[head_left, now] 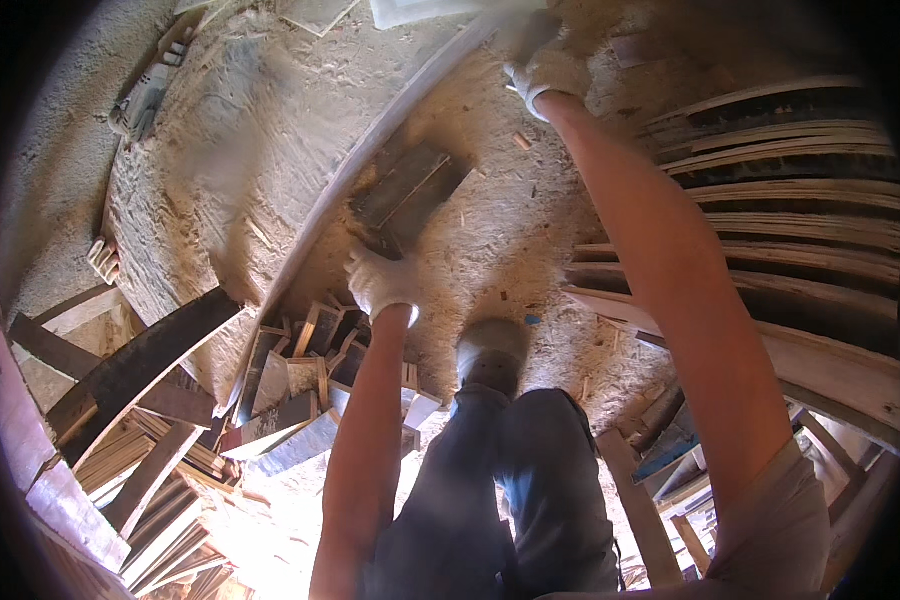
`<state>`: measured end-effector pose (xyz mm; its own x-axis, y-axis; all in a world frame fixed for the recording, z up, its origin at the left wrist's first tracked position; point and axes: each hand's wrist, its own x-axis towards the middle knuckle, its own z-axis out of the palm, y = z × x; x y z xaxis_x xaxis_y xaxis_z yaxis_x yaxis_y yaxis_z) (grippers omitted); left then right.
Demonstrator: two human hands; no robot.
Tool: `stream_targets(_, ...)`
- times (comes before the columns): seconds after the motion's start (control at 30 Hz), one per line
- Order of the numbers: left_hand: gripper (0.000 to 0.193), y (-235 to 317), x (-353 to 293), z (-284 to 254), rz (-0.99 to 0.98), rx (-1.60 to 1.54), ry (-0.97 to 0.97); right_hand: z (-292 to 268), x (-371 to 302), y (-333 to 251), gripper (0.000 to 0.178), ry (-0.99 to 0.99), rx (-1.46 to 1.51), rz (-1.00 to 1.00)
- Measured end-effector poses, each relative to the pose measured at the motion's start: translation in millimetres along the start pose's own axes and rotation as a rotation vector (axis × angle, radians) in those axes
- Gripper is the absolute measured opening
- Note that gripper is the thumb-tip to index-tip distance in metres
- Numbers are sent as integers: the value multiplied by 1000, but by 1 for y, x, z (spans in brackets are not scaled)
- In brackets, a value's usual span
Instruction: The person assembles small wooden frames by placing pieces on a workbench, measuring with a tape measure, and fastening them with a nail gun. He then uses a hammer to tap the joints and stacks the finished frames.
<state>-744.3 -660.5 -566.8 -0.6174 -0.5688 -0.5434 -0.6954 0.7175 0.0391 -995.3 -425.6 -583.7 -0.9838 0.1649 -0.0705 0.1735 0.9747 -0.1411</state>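
Observation:
My left hand (380, 285), in a pale work glove, is above the dusty ground just short of two dark flat board pieces (410, 190). Its fingers are apart and it appears to hold nothing. Stretched far forward to the right is my right hand (552, 76), also gloved. Its thumb stands out to the left, and the hand looks open, though its far fingers are blurred. A dark smear lies just beyond it, perhaps its shadow. The two board pieces lie side by side, next to a long pale plank (340, 190) on edge.
Many curved stacked boards (790, 225) fill the right side. Jumbled wood offcuts (300, 380) lie left of my left forearm. A dark curved board (150, 365) leans at the left, above more stacked strips (160, 520). My shoe (492, 350) stands on the sawdust-covered ground.

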Motion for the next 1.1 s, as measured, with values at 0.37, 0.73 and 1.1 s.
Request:
stream_targets(0.37, 64, -44, -73, -24, -2, -45, -137, -22, -166, -36, 52, -83, 111, -391)
stream_targets(0.73, 40, -60, -70, -21, 10, -646, 234, -19, -189, -91, 94, -420, 67, -333)
stream_targets(1.1, 68, 9, 3, -31, 130, -451, 286, -28, -234, -34, 80, -292, 283, -135)
